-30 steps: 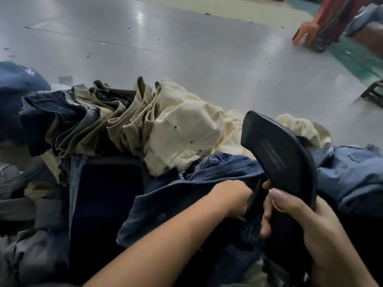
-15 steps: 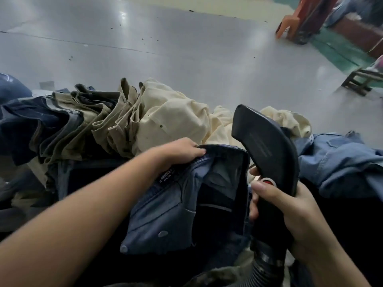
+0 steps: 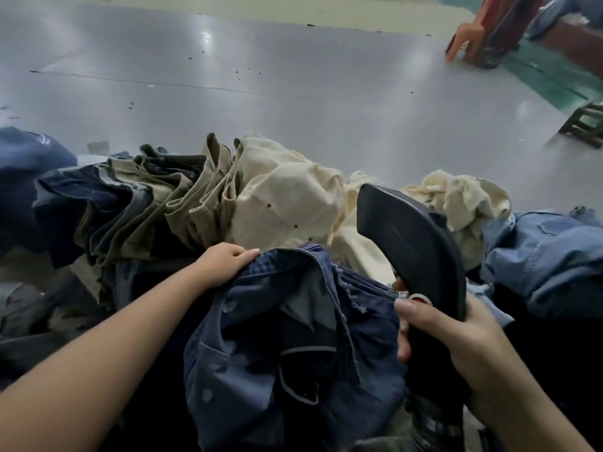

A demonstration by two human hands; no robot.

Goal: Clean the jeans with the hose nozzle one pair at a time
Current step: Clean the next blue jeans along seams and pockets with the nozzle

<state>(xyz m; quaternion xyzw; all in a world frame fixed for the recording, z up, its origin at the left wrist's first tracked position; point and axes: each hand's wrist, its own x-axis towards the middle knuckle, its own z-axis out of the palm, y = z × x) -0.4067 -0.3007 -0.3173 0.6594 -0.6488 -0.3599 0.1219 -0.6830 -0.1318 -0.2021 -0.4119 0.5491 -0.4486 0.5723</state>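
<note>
"How far along?"

"Early, I think. The left hand [image 3: 225, 264] grips the blue jeans [image 3: 277, 347]; the right hand [image 3: 456, 347] grips the nozzle [image 3: 411, 246] beside them."

"What's left?"

"The pile [image 3: 195, 203] behind the jeans."

Left hand [image 3: 225, 262] gripping dark jeans [image 3: 261, 337], right hand [image 3: 456, 340] around nozzle [image 3: 411, 243].

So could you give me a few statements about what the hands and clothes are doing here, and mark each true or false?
1. The right hand holds the black nozzle. True.
2. The left hand rests flat on the floor. False: it grips the edge of the dark blue jeans.
3. Cream trousers lie behind the dark blue jeans. True.
4. The nozzle lies on the pile, let go. False: the right hand holds it raised.
</note>
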